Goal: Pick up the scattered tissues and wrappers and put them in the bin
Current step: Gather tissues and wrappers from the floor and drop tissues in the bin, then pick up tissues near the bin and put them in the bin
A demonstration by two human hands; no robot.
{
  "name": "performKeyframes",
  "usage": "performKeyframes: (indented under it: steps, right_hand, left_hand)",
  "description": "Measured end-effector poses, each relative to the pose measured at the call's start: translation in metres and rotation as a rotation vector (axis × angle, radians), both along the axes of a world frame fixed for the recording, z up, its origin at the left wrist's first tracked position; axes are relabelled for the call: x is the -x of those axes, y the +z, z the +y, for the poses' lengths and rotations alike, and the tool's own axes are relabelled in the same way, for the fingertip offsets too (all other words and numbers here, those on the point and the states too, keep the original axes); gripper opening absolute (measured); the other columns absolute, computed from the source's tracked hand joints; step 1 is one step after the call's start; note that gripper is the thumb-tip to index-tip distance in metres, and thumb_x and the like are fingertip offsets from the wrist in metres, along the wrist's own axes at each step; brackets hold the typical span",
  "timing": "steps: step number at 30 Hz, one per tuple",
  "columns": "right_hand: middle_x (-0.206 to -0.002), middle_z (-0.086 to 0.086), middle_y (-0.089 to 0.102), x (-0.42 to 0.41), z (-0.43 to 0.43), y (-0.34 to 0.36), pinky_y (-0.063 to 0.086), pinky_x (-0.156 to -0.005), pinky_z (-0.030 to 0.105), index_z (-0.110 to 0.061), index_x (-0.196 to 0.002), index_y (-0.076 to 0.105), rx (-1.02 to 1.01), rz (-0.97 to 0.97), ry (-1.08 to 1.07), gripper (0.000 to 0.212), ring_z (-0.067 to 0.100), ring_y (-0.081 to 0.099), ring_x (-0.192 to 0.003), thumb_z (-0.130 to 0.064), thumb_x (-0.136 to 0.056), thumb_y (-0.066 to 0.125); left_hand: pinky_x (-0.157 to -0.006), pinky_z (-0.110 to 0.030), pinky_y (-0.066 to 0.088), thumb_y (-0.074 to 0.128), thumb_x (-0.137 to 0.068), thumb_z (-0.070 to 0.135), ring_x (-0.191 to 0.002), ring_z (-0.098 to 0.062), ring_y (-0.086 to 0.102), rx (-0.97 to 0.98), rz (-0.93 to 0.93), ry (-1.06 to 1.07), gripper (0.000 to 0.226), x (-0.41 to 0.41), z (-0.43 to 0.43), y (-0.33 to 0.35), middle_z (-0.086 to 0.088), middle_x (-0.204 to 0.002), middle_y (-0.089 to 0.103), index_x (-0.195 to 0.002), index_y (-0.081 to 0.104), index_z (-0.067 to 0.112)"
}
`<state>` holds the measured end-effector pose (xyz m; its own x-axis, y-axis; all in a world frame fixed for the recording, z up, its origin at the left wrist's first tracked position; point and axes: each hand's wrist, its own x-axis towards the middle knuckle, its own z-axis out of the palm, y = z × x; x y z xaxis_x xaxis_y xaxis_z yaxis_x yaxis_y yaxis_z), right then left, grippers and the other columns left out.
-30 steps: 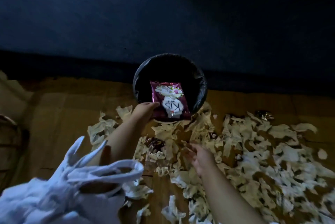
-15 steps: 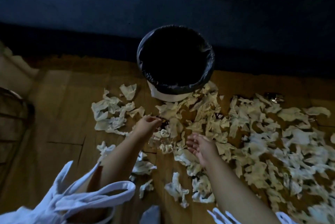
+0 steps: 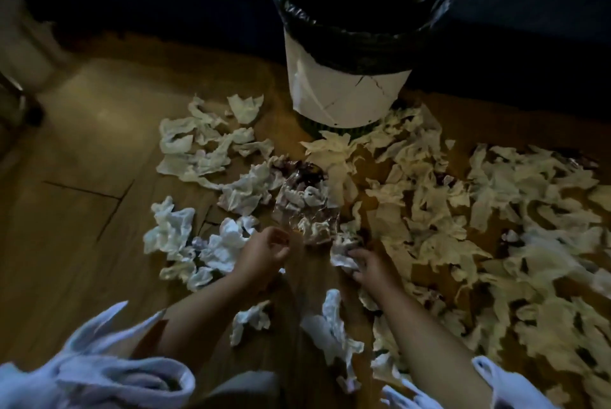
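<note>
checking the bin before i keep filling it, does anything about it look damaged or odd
Yes. The bin's white wall shows thin dark lines like cracks, low on its near side. Its black liner sits bunched unevenly over the rim. It stands upright among the tissues.

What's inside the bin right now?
Only the black liner shows at the bin rim. From this angle the inside is dark, so whatever lies in there cannot be seen.

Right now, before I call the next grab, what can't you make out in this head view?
- Bin contents: the black liner and dim light hide the inside.
- Right hand grip: fingers curl on a tissue; hold unclear.
- Left hand: motion blur; whether it holds anything is unclear.
- Clear wrapper: edges lost among tissues.
</note>
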<state>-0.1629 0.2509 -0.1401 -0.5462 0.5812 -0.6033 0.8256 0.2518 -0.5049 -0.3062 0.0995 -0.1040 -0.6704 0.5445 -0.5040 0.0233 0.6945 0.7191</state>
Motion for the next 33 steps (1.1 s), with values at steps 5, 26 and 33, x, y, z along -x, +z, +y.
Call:
performKeyframes:
  steps: [5, 26, 33]
  right_hand:
    - [-0.125, 0.011, 0.059, 0.003, -0.001, 0.011, 0.039, -0.082, 0.022, -0.010, -0.123, 0.057, -0.108, 0.101, -0.180, 0.036, 0.025, 0.056, -0.112, -0.006, -0.087, 0.057]
    - [-0.145, 0.006, 0.033, 0.084, -0.019, -0.012, 0.045, -0.100, 0.031, -0.009, -0.107, 0.065, -0.214, 0.106, -0.040, 0.022, 0.024, 0.041, -0.129, -0.006, -0.086, 0.060]
    - [-0.100, 0.009, 0.062, 0.065, -0.004, -0.007, 0.043, -0.068, 0.023, -0.015, -0.087, 0.056, -0.146, 0.115, -0.191, 0.010, 0.018, 0.056, -0.087, -0.006, -0.085, 0.060]
  left_hand:
    - [-0.096, -0.030, 0.047, 0.069, -0.080, 0.017, -0.123, -0.019, 0.046, 0.234, 0.302, -0.189, 0.057, 0.020, -0.021, 0.002, -0.003, -0.140, 0.041, -0.131, 0.045, 0.022]
    - [-0.096, -0.032, 0.048, 0.073, -0.076, 0.030, -0.126, -0.016, 0.044, 0.378, 0.381, -0.294, 0.076, 0.031, -0.049, -0.046, 0.002, -0.143, 0.041, -0.140, 0.033, 0.029]
    - [-0.099, -0.035, 0.047, 0.073, -0.073, 0.041, -0.128, -0.017, 0.040, 0.105, 0.267, -0.015, 0.063, 0.039, -0.019, -0.032, 0.002, -0.143, 0.036, -0.128, 0.047, 0.025]
